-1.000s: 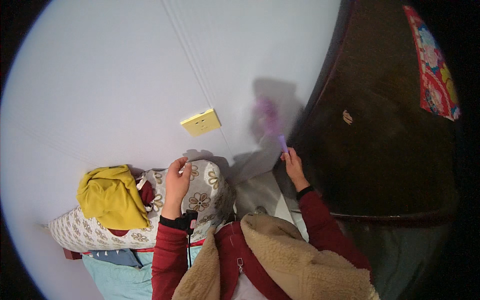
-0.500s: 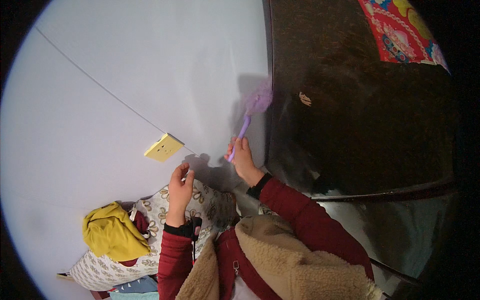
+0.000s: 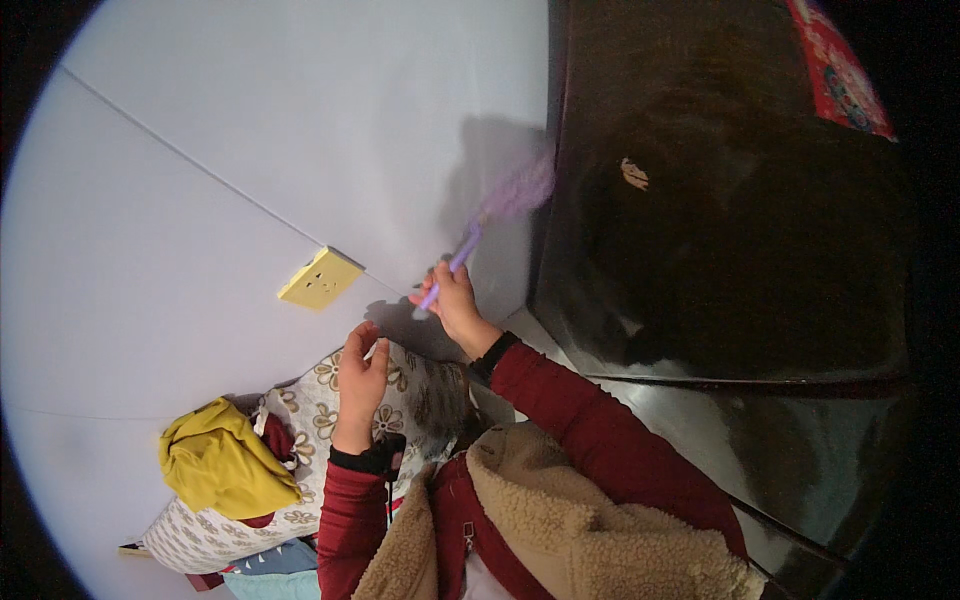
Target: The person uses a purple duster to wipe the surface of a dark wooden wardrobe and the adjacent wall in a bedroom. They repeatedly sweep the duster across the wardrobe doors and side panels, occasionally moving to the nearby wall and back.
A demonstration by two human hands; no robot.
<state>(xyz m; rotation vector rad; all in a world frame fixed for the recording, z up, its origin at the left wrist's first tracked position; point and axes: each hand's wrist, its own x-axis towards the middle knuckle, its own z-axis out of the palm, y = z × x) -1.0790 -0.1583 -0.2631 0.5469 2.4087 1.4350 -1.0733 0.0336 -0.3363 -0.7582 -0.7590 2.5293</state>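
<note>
My right hand [image 3: 452,305] grips the thin handle of a purple fluffy duster [image 3: 520,188]. The handle runs up and to the right from my fist, and the fluffy head is at the edge of a dark brown glossy cabinet [image 3: 740,270], beside the pale wall [image 3: 330,130]. Motion blurs the head, so I cannot tell whether it touches the cabinet. Lower and to the left, my left hand [image 3: 362,378] is raised with nothing visible in it, its fingers loosely bent and the thumb apart from them.
A yellowish wall socket [image 3: 321,279] is up and left of my left hand. Below stands something covered in flower-patterned cloth [image 3: 327,425], with a mustard-yellow cloth [image 3: 225,460] lying on it. A red printed sheet [image 3: 843,80] hangs at the cabinet's upper right.
My right hand has shifted left and slightly up with the duster, which now tilts more to the right. My left hand stays nearly in place. The view has shifted a little.
</note>
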